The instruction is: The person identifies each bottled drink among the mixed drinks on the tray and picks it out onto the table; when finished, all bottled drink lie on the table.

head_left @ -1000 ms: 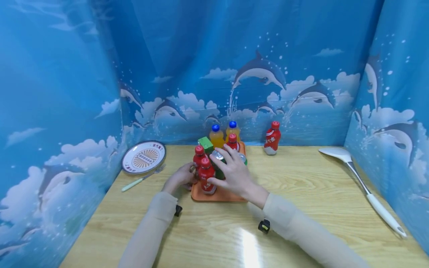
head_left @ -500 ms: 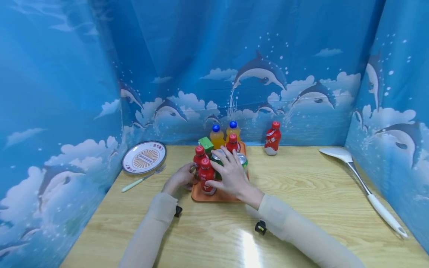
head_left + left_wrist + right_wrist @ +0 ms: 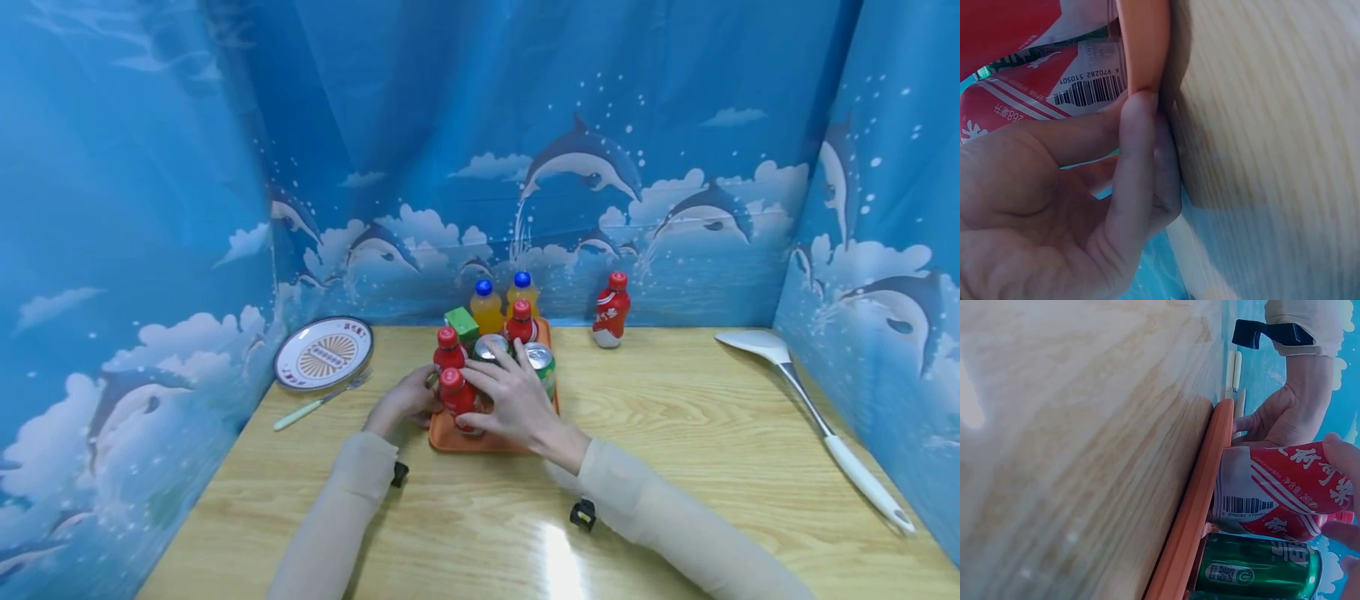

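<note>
Blue dolphin curtain (image 3: 465, 92) behind, wooden table (image 3: 637, 433) below. Pinches the orange tray (image 3: 444, 438) by its edge with the left hand (image 3: 405, 397), and grips the front red bottle (image 3: 453, 392) in the right hand (image 3: 517, 406), at the tray's near left corner.

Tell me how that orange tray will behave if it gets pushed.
The orange tray is probably stiff: its rim looks straight, not sagging, in the right wrist view. It may feel heavy for its size, since red bottles and cans crowd it, though their fill is unclear. Those tall bottles could tip under a sudden shove, rising well above its low rim.
</note>
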`<state>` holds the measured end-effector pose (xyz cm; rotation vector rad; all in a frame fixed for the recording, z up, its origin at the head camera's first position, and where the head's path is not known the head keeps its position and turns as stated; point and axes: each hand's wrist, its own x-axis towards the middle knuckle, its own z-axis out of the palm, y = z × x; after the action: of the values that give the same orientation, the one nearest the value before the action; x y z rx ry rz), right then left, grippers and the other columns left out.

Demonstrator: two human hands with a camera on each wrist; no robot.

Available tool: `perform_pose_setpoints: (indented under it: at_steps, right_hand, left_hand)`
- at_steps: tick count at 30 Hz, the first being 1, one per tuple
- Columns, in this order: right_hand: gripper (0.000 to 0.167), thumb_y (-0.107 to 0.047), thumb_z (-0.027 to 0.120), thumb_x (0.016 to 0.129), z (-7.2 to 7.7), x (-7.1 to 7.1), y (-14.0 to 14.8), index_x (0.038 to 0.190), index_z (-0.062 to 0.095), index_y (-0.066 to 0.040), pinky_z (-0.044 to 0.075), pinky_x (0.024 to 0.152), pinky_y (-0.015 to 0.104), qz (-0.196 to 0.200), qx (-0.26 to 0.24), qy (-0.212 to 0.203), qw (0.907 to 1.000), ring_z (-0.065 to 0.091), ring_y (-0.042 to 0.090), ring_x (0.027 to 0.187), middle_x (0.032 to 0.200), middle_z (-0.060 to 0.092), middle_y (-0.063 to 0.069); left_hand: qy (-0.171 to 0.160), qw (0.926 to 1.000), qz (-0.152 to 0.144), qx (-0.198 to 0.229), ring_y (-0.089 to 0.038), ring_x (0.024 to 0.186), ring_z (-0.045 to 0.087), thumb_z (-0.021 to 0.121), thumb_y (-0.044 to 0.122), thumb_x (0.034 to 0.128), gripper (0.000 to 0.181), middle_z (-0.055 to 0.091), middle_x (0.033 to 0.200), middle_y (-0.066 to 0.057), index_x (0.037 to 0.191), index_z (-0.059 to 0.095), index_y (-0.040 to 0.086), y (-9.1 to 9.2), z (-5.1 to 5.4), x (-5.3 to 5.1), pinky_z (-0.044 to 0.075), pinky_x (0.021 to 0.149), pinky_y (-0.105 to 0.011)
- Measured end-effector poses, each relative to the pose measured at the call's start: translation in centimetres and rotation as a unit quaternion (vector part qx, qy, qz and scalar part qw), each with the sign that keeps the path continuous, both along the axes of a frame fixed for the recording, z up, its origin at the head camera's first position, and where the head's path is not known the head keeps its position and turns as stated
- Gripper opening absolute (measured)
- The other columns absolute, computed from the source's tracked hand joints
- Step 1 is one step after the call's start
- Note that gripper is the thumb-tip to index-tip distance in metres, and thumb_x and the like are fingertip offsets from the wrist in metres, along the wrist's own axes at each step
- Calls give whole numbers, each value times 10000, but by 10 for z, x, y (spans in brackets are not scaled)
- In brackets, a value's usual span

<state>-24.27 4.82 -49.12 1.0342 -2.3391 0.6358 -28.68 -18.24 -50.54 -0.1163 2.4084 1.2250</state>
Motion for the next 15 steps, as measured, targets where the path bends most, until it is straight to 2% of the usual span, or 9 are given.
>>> perform_pose_setpoints:
  at_steps: [4, 8, 10, 12, 15]
  right_hand:
    - [679, -481, 894, 800, 2, 1, -1, 1367, 708, -160, 251, 1262, 773, 159, -126, -100, 9997, 515, 316, 1484, 1313, 759, 10]
    - [665, -426, 907, 803, 10, 4, 0, 1366, 708, -133, 283, 1282, 715, 368, -443, -383, 9976, 537, 331, 1463, 1323, 754, 37]
    - [655, -391, 908, 811, 15, 6, 0, 1372, 703, -120, 308, 1289, 677, 459, -634, -695, 9945, 537, 340, 1462, 1361, 733, 73]
    - [646, -348, 906, 820, 20, 9, 1, 1384, 694, -116, 385, 1268, 623, 519, -835, -1039, 9897, 545, 337, 1455, 1395, 710, 99]
    - [641, -272, 894, 842, 24, 15, 3, 1423, 664, -130, 510, 1193, 535, 660, -1182, -1667, 9767, 590, 291, 1415, 1437, 685, 88]
  left_hand:
    - [83, 10000, -17, -15, -280, 876, 652, 642, -119, 879, 832, 567, 1348, -284, 1630, 367, 111, 0, -1, 1, 642, 590, -304]
    - [90, 10000, 4, -13, -275, 870, 661, 636, -124, 883, 838, 596, 1252, -262, 1637, 353, 106, 0, -2, 0, 652, 604, -311]
    - [72, 10000, 18, -10, -271, 858, 661, 633, -123, 884, 842, 603, 1212, -247, 1641, 348, 109, 1, -1, 0, 651, 606, -305]
    - [40, 10000, 15, 5, -272, 863, 662, 636, -116, 885, 844, 606, 1224, -249, 1643, 346, 116, 1, 0, -1, 654, 614, -307]
    - [-40, 10000, 7, -1, -284, 853, 673, 633, -107, 889, 843, 594, 1278, -266, 1647, 339, 117, 0, -2, 0, 654, 621, -312]
